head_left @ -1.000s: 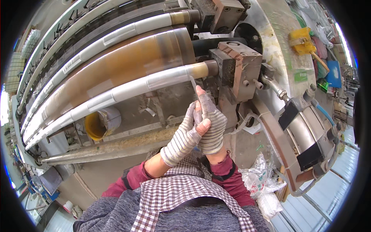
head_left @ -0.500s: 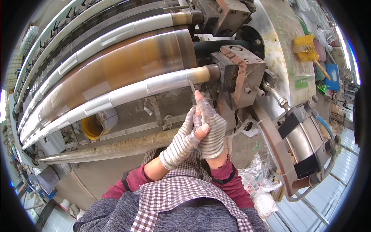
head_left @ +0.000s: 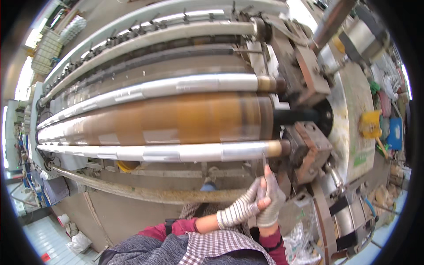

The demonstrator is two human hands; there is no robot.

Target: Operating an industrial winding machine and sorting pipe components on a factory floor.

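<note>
Both hands, in grey-and-white striped gloves with bare fingertips, are pressed together at the right end of the front roll of clear film (head_left: 198, 152). My right hand (head_left: 273, 201) is closed, its index finger pointing up along a thin pale sliver (head_left: 264, 157) that reaches the film beside the roll's tan core end (head_left: 274, 148). Whether the sliver is a blade or a strand of film I cannot tell. My left hand (head_left: 240, 210) closes against the right from the left side, thumb across; what lies between the palms is hidden.
Behind is a wide amber roller (head_left: 190, 117), then a second film-wrapped roll (head_left: 194, 86). A metal bearing block (head_left: 307, 150) stands right of my hands, with a pneumatic cylinder (head_left: 355, 221) nearer me. A long bar (head_left: 150, 190) crosses in front. A yellow scoop-like container (head_left: 371, 123) hangs far right.
My view has swung, so the machine and hands appear lower and farther right. The hands stay clasped at the same roll end, with the thin sliver still against the film.
</note>
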